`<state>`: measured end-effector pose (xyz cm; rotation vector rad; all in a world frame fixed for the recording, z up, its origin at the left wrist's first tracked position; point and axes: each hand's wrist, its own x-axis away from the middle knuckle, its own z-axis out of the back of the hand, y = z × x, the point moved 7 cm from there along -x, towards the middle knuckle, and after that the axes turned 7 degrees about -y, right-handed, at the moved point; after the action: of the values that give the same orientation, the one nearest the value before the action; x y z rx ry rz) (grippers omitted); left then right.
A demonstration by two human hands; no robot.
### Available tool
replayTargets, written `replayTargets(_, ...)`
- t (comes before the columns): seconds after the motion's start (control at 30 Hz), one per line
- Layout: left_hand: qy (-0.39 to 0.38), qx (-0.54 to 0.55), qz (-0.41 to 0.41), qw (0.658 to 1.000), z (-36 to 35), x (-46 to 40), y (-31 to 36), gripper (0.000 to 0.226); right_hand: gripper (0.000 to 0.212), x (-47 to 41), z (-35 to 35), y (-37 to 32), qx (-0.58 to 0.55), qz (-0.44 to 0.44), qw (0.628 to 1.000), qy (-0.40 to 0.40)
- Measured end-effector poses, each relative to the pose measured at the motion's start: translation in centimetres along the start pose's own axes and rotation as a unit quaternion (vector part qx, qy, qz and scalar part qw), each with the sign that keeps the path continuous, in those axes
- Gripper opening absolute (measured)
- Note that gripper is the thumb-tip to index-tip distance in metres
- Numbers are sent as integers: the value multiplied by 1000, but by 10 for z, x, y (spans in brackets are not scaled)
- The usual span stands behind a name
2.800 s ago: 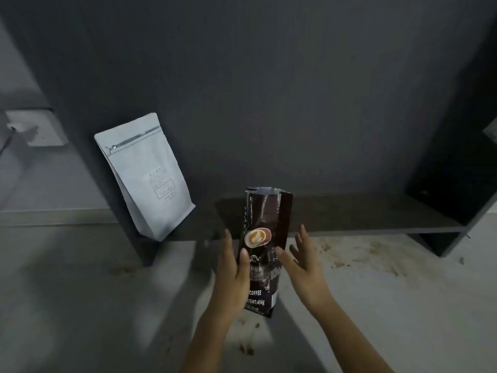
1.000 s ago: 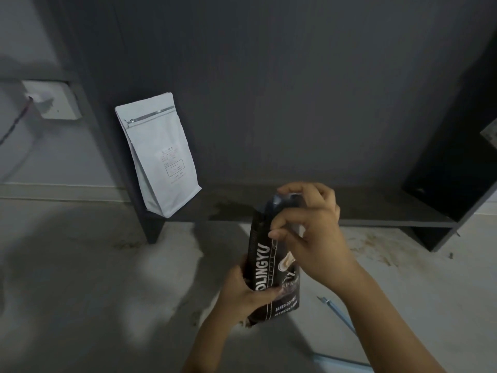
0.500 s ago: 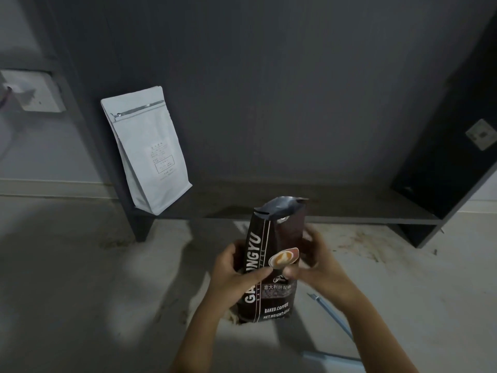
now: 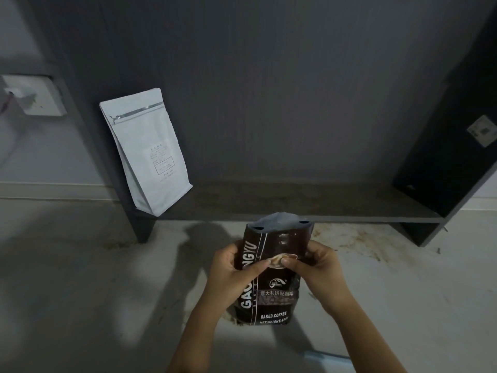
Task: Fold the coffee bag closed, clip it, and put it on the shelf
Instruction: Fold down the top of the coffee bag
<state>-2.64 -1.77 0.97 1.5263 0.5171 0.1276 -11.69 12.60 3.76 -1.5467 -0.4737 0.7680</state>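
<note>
A dark brown coffee bag with white lettering stands upright on the pale floor, its silver-lined top open. My left hand grips its left side, thumb across the front. My right hand holds the right side, thumb and forefinger pinching near the cup logo. The low dark shelf runs just behind the bag. A bit of a pale blue thing, too little to identify, shows at the bottom edge.
A white pouch leans at the shelf's left end against the dark back panel. A wall socket is at far left. Brown stains mark the floor to the right. A dark side panel closes the shelf's right end.
My right hand came off the bag's top, which it covered a second ago, and now holds the bag's side. The top stands open. The bag has turned slightly to face me.
</note>
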Motion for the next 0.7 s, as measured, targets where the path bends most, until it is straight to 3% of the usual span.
replayTargets(0.07,-7,-28,-18,999,-3,-3,13,23,22,-1,-1,-8,-1,16,1000,2)
replayTargets(0.2,-10,-89,-85,992,-4,-6,37,14,32,-3,-2,-17,26,33,999,2)
replayTargets(0.37,19,-27,-38,999,12,-2,29,4,19,-3,1,-19,55,54,997,19)
replayTargets(0.53,5,5,-22,1000,10,-2,29,18,23,-4,-2,-14,29,37,999,12)
replayTargets(0.7,8,-9,-72,997,7,-4,49,21,21,-4,-1,-31,12,68,997,14)
